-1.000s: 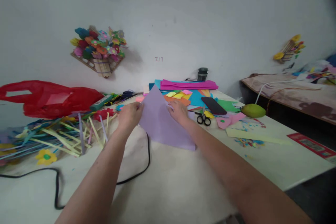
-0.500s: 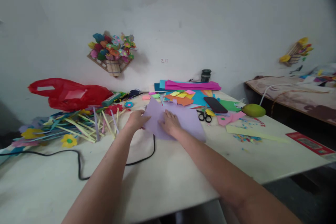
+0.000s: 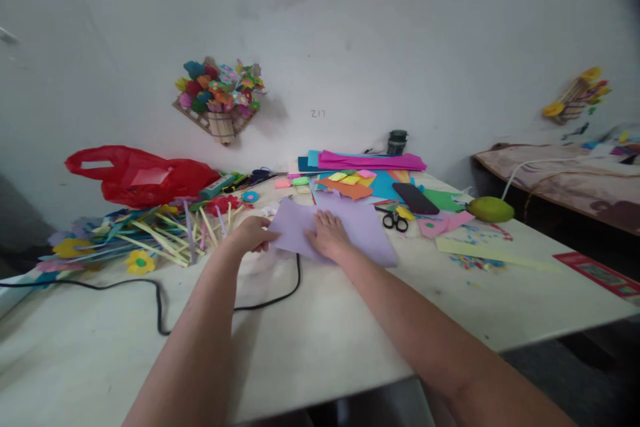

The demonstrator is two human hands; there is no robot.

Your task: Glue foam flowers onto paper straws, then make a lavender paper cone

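A purple sheet of craft paper (image 3: 367, 233) lies on the white table in front of me. My left hand (image 3: 251, 235) pinches its left edge, and that side is raised a little off the table. My right hand (image 3: 329, 233) lies flat on the middle of the sheet with the fingers spread. Black-handled scissors (image 3: 395, 221) rest just right of the sheet. Beyond it lie orange paper (image 3: 350, 188) and several small yellow and pink pieces.
To the left are a red plastic bag (image 3: 145, 180), paper strips (image 3: 160, 240) and a yellow paper flower (image 3: 140, 262). A black cable (image 3: 270, 305) crosses the table. On the right lie a phone (image 3: 415, 198), a green mango-like fruit (image 3: 491, 209) and paper scraps (image 3: 477, 263).
The left part of the purple sheet, which stood up higher and folded, has come down flatter and leftward with my left hand. My right hand stays pressed on the sheet. The view has shifted slightly.
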